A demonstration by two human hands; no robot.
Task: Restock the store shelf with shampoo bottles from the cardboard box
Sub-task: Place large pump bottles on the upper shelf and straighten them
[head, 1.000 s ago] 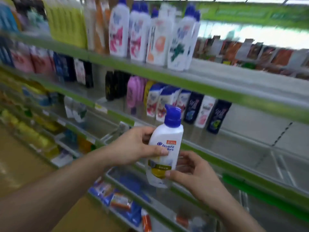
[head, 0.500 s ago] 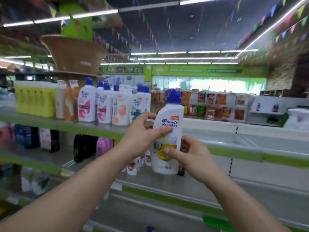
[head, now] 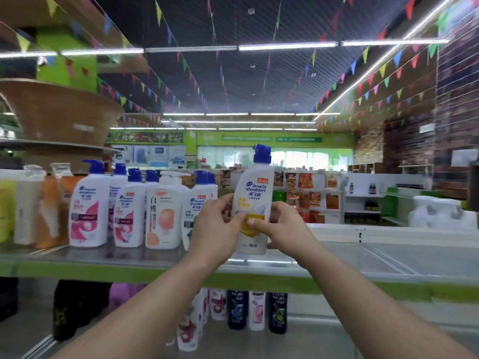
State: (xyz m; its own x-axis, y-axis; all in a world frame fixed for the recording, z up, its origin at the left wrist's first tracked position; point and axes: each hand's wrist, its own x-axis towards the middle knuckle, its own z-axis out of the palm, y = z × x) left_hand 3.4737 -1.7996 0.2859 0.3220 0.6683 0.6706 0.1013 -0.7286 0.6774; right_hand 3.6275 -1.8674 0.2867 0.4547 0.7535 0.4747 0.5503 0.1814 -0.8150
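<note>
Above the front part of the top shelf (head: 368, 263), a white shampoo bottle (head: 255, 195) with a blue pump cap stands upright between both hands, its top leaning slightly to the right. The left hand (head: 215, 231) grips its left side and the right hand (head: 283, 229) grips its right side, so both are clamped on the one bottle. The two thumbs lie across the front and nearly meet on the yellow part of the label. The bottle's base is low over the metal shelf surface; whether it touches the shelf I cannot tell.

Just to the left of the held bottle, on the same shelf, stands a row of bottles (head: 134, 208), most of them white with blue pumps. One at the left end has a pink label (head: 89, 211), and one nearer the hands has a peach-coloured label (head: 163, 216). The nearest bottle of the row is partly hidden behind the left hand. The shelf surface to the right of the hands is bare metal with a green front strip.

Below, on the lower shelf (head: 324, 335), dark bottles (head: 277, 312) and a few white ones stand under the hands. Strings of coloured flags (head: 383, 71) hang beneath the dark ceiling.
</note>
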